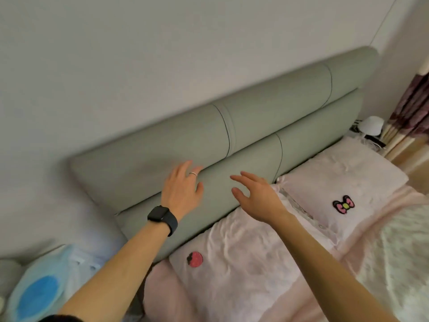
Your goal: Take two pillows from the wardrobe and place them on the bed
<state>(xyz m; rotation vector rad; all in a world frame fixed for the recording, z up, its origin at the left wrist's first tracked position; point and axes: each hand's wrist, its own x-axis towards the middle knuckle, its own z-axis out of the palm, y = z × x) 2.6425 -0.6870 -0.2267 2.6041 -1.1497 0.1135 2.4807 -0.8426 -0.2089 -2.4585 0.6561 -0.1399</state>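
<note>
Two pale pink pillows lie side by side at the head of the bed, against the grey-green padded headboard. The near pillow carries a red strawberry patch, the far pillow a pink bow patch. My left hand, with a ring and a black watch on the wrist, hovers open in front of the headboard. Above the near pillow's top edge my right hand is held open with fingers spread. Neither hand holds anything. The wardrobe is out of view.
A light blue plastic bag sits at the left beside the bed. A white lamp and cables stand at the far bedside, next to a patterned curtain. A pale floral quilt covers the bed at the right.
</note>
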